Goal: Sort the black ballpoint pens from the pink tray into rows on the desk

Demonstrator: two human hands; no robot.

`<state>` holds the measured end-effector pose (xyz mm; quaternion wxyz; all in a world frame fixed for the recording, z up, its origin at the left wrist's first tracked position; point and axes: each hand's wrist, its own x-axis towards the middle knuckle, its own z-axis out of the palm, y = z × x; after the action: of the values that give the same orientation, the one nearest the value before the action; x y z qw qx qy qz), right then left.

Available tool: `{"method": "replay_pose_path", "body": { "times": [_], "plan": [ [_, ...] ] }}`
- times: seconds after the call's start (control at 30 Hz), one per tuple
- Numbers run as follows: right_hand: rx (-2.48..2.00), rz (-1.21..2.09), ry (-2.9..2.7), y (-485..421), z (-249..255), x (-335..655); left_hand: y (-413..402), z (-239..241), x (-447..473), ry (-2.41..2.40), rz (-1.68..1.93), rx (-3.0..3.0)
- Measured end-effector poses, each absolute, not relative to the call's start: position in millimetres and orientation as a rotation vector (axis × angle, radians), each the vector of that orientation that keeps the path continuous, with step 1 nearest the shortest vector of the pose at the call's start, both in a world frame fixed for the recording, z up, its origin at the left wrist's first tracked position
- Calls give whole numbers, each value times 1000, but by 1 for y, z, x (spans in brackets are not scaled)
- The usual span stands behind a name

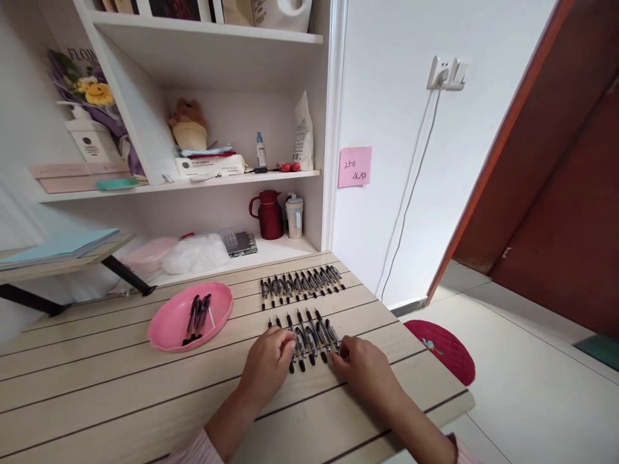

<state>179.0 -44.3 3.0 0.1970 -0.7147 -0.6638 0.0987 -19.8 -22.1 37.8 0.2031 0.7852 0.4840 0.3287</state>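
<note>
A front row of black pens [312, 335] lies on the wood-slat table between my two hands, tips pointing toward the shelves. At the row's left end my left hand [267, 362] is closed, its curled fingers on the outermost pen and partly covering it. My right hand [363, 364] is closed at the right end, thumb and fingers against the last pen there. Behind them lies a second row of black pens [300, 283], side by side. To the left, a pink plate [162, 328] holds several dark pens [196, 316] and a thin white stick.
White shelves [213, 187] rise behind the table, holding a red jug [269, 216], a cup [294, 217] and a plastic bag [196, 253]. A small raised stand [72, 258] is at the left. Beyond the table's right edge is a red stool [445, 348].
</note>
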Motion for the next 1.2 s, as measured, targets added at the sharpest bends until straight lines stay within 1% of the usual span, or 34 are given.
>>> {"method": "replay_pose_path", "body": {
  "times": [0.07, 0.17, 0.3, 0.43, 0.53, 0.6, 0.67, 0.73, 0.8, 1.07, 1.2],
  "plan": [
    [-2041, 203, -1895, -49, 2, 173, -21, 38, -14, 1323, 895, 2191],
    [-2081, 185, -1882, -50, 0, 172, -21, 37, -4, 1265, 893, 2131],
    [-2046, 251, -1749, -55, 4, 175, -25, 30, 8, 1228, 810, 1789],
    [-1792, 428, -1718, -68, 11, 161, -30, 23, 18, 1112, 771, 1258],
    [-1585, 617, -1750, -73, 16, 154, -33, 21, 18, 957, 848, 1024],
    [-1529, 687, -1766, -70, 17, 159, -33, 20, 15, 920, 901, 927],
    [-1583, 631, -1748, -61, 17, 171, -32, 19, 10, 917, 921, 863],
    [-1724, 461, -1698, -49, 14, 184, -31, 18, 6, 941, 915, 830],
    [-1816, 370, -1679, -38, 8, 192, -29, 16, 3, 964, 917, 825],
    [-1868, 160, -1746, -22, -18, 182, -31, 10, 1, 887, 936, 871],
    [-1885, 179, -1768, -23, -20, 182, -32, 7, -1, 846, 901, 929]
  ]
}}
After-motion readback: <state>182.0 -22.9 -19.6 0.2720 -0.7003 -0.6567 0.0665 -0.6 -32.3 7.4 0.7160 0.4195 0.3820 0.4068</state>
